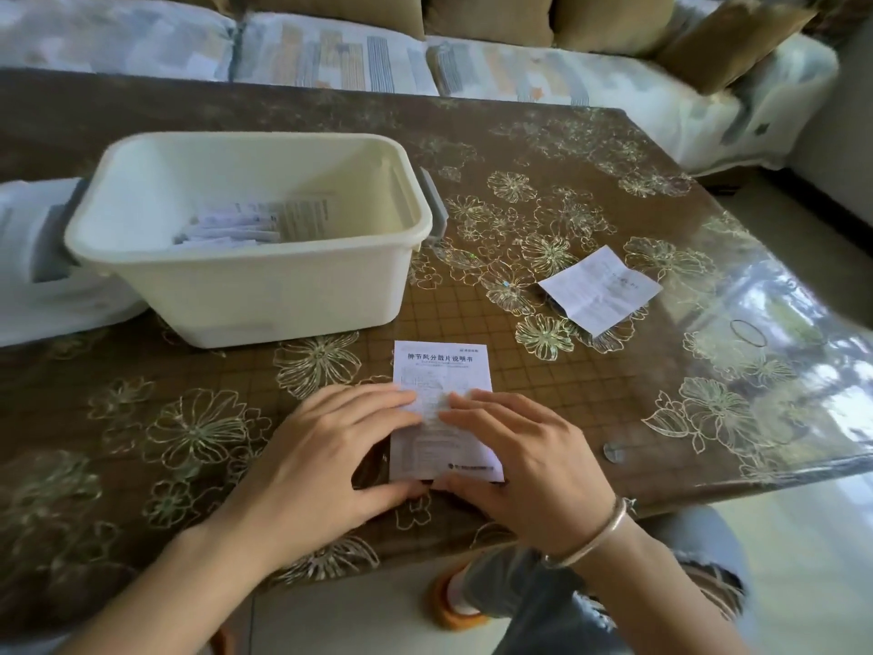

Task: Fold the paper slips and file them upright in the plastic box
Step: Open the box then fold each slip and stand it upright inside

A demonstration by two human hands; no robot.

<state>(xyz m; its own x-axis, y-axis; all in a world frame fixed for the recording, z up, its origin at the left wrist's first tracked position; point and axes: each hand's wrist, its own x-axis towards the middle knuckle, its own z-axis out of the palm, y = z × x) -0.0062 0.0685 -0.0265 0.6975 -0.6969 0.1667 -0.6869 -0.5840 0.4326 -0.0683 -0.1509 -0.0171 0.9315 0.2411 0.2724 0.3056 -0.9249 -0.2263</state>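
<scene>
Pressing flat on the paper slip, the straight fingers of the left hand and right hand nearly meet at its middle. Both thumbs lie along its near edge, and neither hand grips anything. The slip lies on the table at six o'clock. The plastic box stands at ten o'clock from it, with folded slips inside. A second slip lies at two o'clock. A bracelet circles the right wrist.

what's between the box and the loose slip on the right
Head view: only bare flowered table cover lies between the plastic box and the loose slip.
</scene>
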